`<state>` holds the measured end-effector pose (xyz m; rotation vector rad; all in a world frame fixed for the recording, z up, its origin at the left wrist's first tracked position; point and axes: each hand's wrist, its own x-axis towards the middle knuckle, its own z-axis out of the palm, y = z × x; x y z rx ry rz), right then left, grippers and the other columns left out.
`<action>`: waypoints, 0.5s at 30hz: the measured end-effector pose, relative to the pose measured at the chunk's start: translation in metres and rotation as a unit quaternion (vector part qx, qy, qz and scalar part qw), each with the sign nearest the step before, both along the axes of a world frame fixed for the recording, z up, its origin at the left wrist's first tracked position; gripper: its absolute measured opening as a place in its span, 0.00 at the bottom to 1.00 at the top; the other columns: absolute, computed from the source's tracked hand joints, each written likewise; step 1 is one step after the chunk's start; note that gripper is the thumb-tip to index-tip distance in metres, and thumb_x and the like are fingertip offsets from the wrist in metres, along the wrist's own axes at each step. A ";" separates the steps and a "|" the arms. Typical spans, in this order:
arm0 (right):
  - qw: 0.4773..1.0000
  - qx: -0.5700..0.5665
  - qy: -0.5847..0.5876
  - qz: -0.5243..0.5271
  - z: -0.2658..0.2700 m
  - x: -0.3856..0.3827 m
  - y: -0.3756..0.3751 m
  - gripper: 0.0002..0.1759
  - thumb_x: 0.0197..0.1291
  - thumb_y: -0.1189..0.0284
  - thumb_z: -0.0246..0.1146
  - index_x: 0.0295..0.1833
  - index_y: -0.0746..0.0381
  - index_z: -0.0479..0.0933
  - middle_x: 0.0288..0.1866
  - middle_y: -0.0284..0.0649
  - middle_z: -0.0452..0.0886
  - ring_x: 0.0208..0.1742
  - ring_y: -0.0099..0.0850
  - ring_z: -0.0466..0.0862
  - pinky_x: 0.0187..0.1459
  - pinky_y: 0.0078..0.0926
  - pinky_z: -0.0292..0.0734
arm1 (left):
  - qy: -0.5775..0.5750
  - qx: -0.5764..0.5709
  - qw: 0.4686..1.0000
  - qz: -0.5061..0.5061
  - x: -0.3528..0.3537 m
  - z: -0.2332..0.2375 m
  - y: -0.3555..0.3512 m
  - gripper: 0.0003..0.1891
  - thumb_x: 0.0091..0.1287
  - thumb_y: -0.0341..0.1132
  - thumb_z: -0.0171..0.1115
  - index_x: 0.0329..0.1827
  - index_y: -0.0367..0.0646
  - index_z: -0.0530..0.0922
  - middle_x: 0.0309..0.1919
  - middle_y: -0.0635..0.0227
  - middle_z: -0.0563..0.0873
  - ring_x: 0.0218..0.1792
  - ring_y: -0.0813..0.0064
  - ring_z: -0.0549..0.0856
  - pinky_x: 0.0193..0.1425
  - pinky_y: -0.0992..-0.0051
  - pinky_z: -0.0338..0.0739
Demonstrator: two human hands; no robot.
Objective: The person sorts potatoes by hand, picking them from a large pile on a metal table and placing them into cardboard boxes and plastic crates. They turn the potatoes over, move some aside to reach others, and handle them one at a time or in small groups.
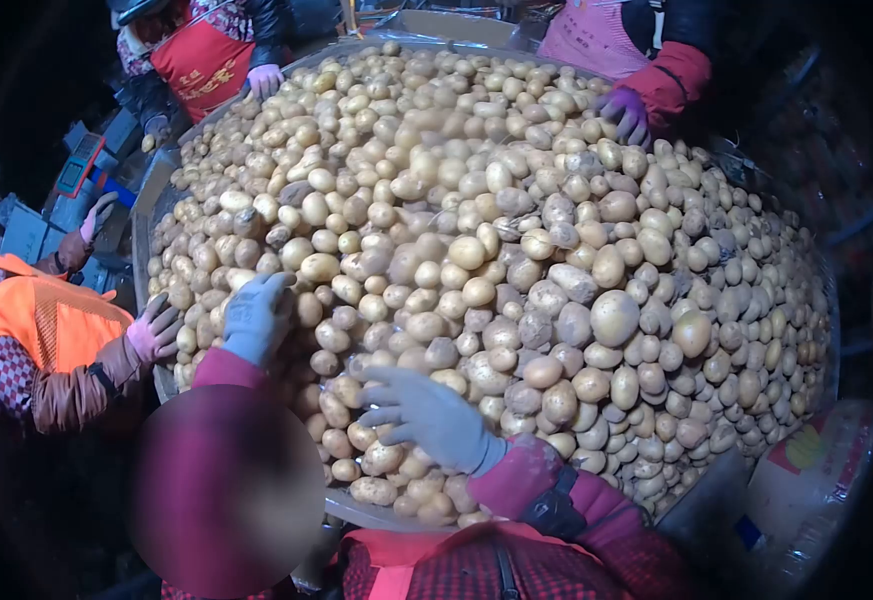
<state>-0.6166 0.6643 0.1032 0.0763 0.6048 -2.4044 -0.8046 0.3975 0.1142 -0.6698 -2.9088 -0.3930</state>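
A big heap of potatoes (476, 292) fills a wide container, whose grey rim (381, 515) shows at the near side. My left hand (256, 315), in a grey glove, is over the left part of the heap, its fingers slightly bent and apart, with nothing visible in them. Over the near middle, my right hand (434, 415), also gloved in grey, has its fingers spread to the left just above the potatoes and holds nothing. Both sleeves are magenta. A round blurred patch covers part of my left sleeve.
At the left stands a person in an orange vest (51, 320), one gloved hand (154, 330) at the heap's edge. Two people in a red apron (201, 65) and a pink apron (586, 38) stand across. A printed package (816, 470) lies at the lower right.
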 end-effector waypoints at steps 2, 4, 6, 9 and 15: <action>0.995 0.090 0.018 -0.041 0.032 -0.001 0.000 0.30 0.81 0.65 0.49 0.84 0.60 0.58 0.74 0.46 0.75 0.61 0.34 0.83 0.55 0.28 0.84 | -0.037 0.082 0.995 -0.035 0.030 0.026 0.001 0.18 0.67 0.35 0.68 0.61 0.53 0.84 0.47 0.58 0.86 0.47 0.55 0.87 0.50 0.61 0.82; 0.987 0.149 -0.004 -0.061 0.049 0.002 0.000 0.30 0.84 0.63 0.45 0.85 0.58 0.55 0.73 0.45 0.76 0.58 0.33 0.84 0.51 0.29 0.85 | -0.113 0.165 0.976 -0.090 0.068 0.061 0.023 0.20 0.68 0.34 0.69 0.64 0.48 0.83 0.49 0.58 0.87 0.50 0.57 0.88 0.54 0.63 0.82; 0.962 0.240 0.087 -0.096 0.039 0.006 -0.003 0.28 0.84 0.63 0.44 0.84 0.59 0.57 0.74 0.46 0.75 0.54 0.32 0.85 0.46 0.23 0.85 | -0.140 0.221 0.946 -0.194 0.092 0.085 0.056 0.22 0.69 0.35 0.70 0.66 0.44 0.82 0.53 0.55 0.87 0.55 0.56 0.87 0.59 0.62 0.82; 0.971 0.223 0.062 -0.064 0.038 0.004 0.003 0.25 0.83 0.67 0.46 0.79 0.64 0.63 0.71 0.51 0.77 0.49 0.27 0.86 0.37 0.16 0.83 | -0.077 0.227 0.935 -0.262 0.073 0.089 0.083 0.26 0.71 0.41 0.70 0.69 0.42 0.80 0.62 0.50 0.84 0.61 0.51 0.85 0.64 0.59 0.80; 0.994 0.103 -0.043 -0.003 0.040 0.006 0.004 0.29 0.78 0.58 0.56 0.73 0.69 0.71 0.61 0.53 0.82 0.37 0.25 0.86 0.33 0.15 0.78 | -0.045 0.039 0.952 -0.299 -0.017 0.041 0.165 0.33 0.64 0.52 0.72 0.70 0.46 0.77 0.65 0.56 0.80 0.64 0.50 0.79 0.67 0.54 0.74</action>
